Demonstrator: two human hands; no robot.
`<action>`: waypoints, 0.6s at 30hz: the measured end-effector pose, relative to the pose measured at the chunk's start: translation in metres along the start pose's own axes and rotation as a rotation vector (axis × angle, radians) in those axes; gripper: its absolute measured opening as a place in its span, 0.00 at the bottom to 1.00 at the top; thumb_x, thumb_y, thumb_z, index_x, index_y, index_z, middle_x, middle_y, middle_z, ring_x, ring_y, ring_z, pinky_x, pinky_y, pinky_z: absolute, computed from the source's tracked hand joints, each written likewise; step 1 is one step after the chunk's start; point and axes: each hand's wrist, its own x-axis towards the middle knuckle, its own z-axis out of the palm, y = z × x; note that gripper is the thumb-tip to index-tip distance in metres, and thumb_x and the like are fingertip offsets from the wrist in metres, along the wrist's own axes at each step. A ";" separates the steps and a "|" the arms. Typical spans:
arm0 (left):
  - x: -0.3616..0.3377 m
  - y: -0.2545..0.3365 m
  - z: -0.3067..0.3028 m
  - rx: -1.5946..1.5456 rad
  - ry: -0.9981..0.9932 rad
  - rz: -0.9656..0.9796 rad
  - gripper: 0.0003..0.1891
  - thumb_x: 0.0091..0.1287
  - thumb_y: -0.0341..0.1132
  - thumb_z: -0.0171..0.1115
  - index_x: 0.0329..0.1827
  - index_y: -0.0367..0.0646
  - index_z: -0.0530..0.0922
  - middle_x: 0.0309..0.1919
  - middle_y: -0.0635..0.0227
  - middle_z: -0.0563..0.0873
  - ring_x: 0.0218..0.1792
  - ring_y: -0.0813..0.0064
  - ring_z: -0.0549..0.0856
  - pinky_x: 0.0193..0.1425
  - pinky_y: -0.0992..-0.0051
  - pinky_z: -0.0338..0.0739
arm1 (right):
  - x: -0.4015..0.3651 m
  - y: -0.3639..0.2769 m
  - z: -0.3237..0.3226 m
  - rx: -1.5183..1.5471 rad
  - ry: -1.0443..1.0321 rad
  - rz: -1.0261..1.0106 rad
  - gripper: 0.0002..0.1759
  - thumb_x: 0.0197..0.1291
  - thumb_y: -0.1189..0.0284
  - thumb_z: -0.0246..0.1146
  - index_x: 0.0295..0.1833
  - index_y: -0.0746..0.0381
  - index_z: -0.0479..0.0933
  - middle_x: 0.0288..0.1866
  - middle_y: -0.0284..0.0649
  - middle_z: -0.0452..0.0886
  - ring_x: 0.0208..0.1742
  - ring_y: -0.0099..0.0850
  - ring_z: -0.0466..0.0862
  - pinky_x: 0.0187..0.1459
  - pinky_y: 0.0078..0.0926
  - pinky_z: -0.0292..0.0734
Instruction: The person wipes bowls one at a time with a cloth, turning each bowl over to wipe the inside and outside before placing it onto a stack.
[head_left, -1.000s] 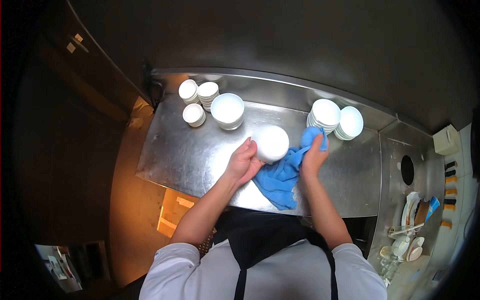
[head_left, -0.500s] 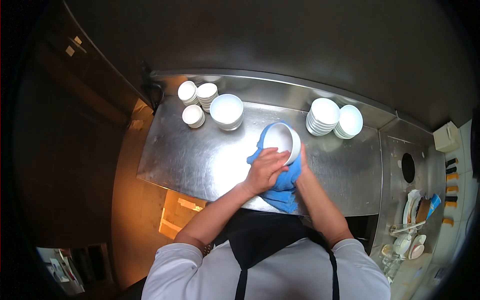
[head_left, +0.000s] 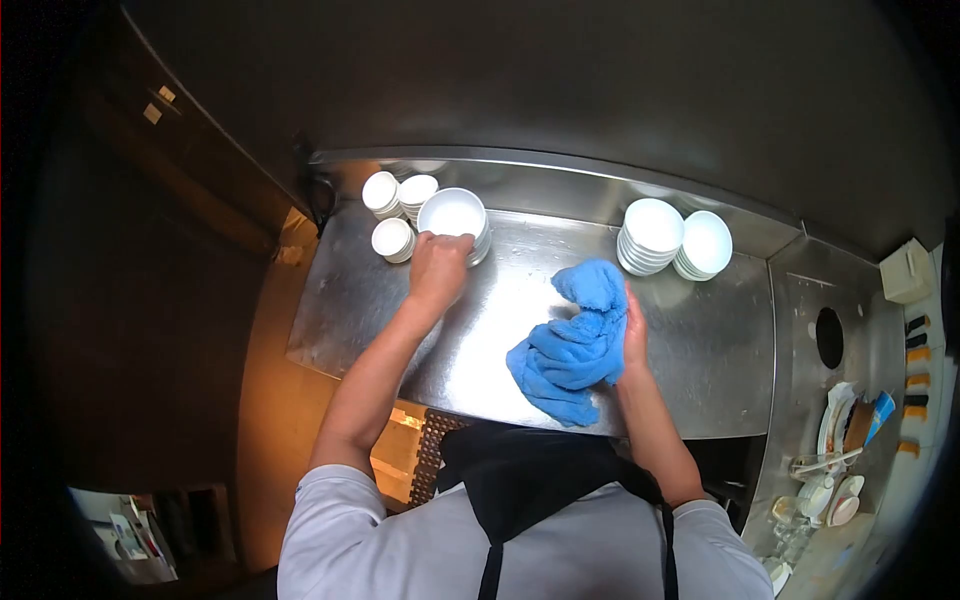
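Observation:
My left hand (head_left: 440, 272) is closed on the near rim of a white bowl (head_left: 452, 212), which sits on top of a bowl stack at the back left of the steel counter. Its thumb and the underside of the grip are partly hidden. A bunched blue cloth (head_left: 572, 348) hangs in front of me, its lower part over the counter's front area. My right hand (head_left: 635, 332) holds it from the right side, with most of the fingers covered by the fabric.
Small white cups (head_left: 393, 238) stand in stacks left of the bowls. Two stacks of white bowls (head_left: 654, 228) are at the back right. Beyond the steel counter (head_left: 690, 365), a round hole (head_left: 829, 338) and used dishes (head_left: 815, 495) lie to the right.
The white bowl has gone from the cloth to the left stack, with my left hand on it. My right hand still holds the cloth, which is now bunched up.

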 end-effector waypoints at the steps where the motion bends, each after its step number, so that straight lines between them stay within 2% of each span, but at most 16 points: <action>1: 0.001 0.003 -0.002 0.018 -0.092 -0.041 0.10 0.61 0.27 0.58 0.44 0.43 0.84 0.39 0.57 0.89 0.46 0.62 0.87 0.54 0.62 0.71 | -0.002 0.000 -0.008 0.008 0.015 -0.002 0.32 0.72 0.49 0.54 0.64 0.67 0.73 0.54 0.46 0.82 0.51 0.38 0.85 0.55 0.39 0.83; 2: 0.004 0.007 -0.002 0.035 -0.184 -0.076 0.11 0.62 0.28 0.59 0.46 0.43 0.84 0.41 0.55 0.89 0.49 0.61 0.86 0.57 0.61 0.70 | -0.003 -0.001 -0.017 0.016 0.032 -0.010 0.32 0.72 0.49 0.54 0.64 0.67 0.73 0.55 0.46 0.82 0.52 0.38 0.85 0.56 0.39 0.82; 5: 0.006 0.025 0.016 0.199 0.217 0.041 0.15 0.66 0.33 0.61 0.55 0.42 0.82 0.51 0.49 0.86 0.59 0.55 0.82 0.65 0.57 0.67 | -0.011 -0.009 -0.037 0.036 0.092 -0.060 0.32 0.72 0.49 0.55 0.64 0.67 0.73 0.57 0.46 0.81 0.56 0.37 0.83 0.59 0.39 0.80; 6: 0.013 0.046 0.006 0.173 0.225 0.051 0.21 0.67 0.37 0.63 0.61 0.40 0.79 0.60 0.48 0.81 0.66 0.50 0.76 0.72 0.53 0.62 | -0.013 -0.008 -0.039 0.039 0.110 -0.071 0.32 0.72 0.49 0.55 0.64 0.67 0.73 0.58 0.46 0.80 0.57 0.37 0.83 0.60 0.38 0.80; 9: 0.044 0.111 0.003 -0.177 0.108 0.216 0.22 0.65 0.37 0.65 0.61 0.38 0.78 0.60 0.51 0.81 0.65 0.52 0.77 0.72 0.51 0.62 | -0.018 -0.005 -0.041 0.053 0.151 -0.053 0.33 0.71 0.49 0.57 0.65 0.67 0.72 0.58 0.46 0.80 0.56 0.37 0.83 0.59 0.38 0.80; 11: 0.068 0.149 0.028 -0.261 0.032 0.466 0.25 0.64 0.38 0.67 0.64 0.39 0.76 0.63 0.53 0.80 0.67 0.52 0.75 0.72 0.48 0.64 | -0.027 -0.006 -0.035 -0.029 0.198 -0.030 0.32 0.71 0.49 0.56 0.66 0.66 0.72 0.59 0.47 0.80 0.56 0.39 0.84 0.60 0.41 0.80; 13: 0.088 0.184 0.047 -0.236 0.020 0.561 0.24 0.66 0.38 0.65 0.63 0.38 0.76 0.63 0.54 0.80 0.68 0.55 0.75 0.73 0.50 0.64 | -0.033 -0.006 -0.033 -0.078 0.219 -0.024 0.32 0.71 0.50 0.57 0.66 0.66 0.72 0.59 0.47 0.80 0.56 0.39 0.84 0.59 0.41 0.80; 15: 0.105 0.202 0.058 -0.176 -0.087 0.562 0.19 0.68 0.39 0.63 0.59 0.41 0.79 0.59 0.53 0.82 0.66 0.53 0.76 0.71 0.52 0.66 | -0.038 -0.008 -0.035 -0.087 0.211 -0.042 0.33 0.70 0.49 0.58 0.65 0.68 0.72 0.59 0.47 0.80 0.54 0.36 0.85 0.56 0.37 0.82; 18: 0.127 0.214 0.056 -0.167 -0.342 0.487 0.13 0.70 0.40 0.60 0.51 0.44 0.83 0.50 0.52 0.86 0.59 0.50 0.80 0.66 0.53 0.70 | -0.047 -0.016 -0.043 -0.057 0.223 -0.063 0.35 0.70 0.48 0.57 0.66 0.68 0.71 0.59 0.48 0.80 0.57 0.38 0.84 0.58 0.39 0.81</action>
